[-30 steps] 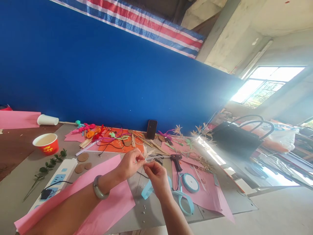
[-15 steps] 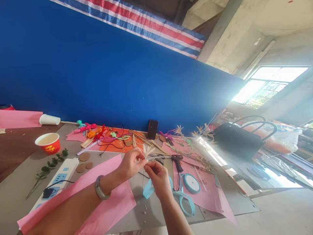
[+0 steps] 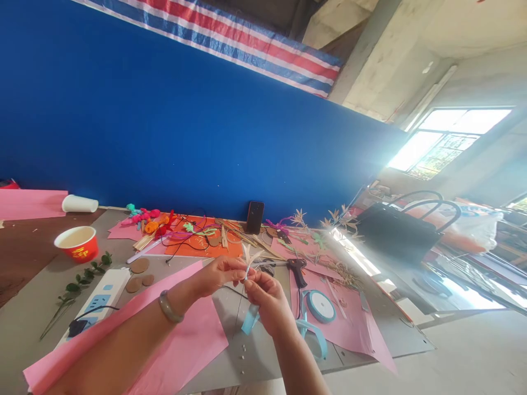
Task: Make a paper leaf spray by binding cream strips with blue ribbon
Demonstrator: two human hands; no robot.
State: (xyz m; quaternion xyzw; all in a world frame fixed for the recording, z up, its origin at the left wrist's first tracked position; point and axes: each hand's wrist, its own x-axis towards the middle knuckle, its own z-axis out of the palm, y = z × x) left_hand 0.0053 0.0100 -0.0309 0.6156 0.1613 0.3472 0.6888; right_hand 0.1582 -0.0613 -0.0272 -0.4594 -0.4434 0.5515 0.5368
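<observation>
My left hand (image 3: pixel 218 274) pinches a cream artificial flower (image 3: pixel 248 255) with narrow pointed petals just below its head. Close against it, my right hand (image 3: pixel 269 303) has thumb and forefinger closed on the flower's stem. A bit of light blue shows at the flower's base, between the fingertips. The thin dark wire stem slants down below the hands. A loose end of light blue ribbon (image 3: pixel 250 319) hangs beside my right hand; more of it loops near the ribbon spool (image 3: pixel 321 306). Whether my right fingers also grip ribbon is hidden.
A black glue gun (image 3: pixel 297 271) lies right of my hands. Pink paper (image 3: pixel 201 334) spreads under my left forearm, beside a power strip (image 3: pixel 105 296). A red paper cup (image 3: pixel 78 245) stands left. A phone (image 3: pixel 254 217) leans against the blue panel. Several small beads (image 3: pixel 243 348) lie in front.
The fingers have shifted slightly around the flower's base, and the flower stands more upright, with its wire stem now showing below. The view has moved a little.
</observation>
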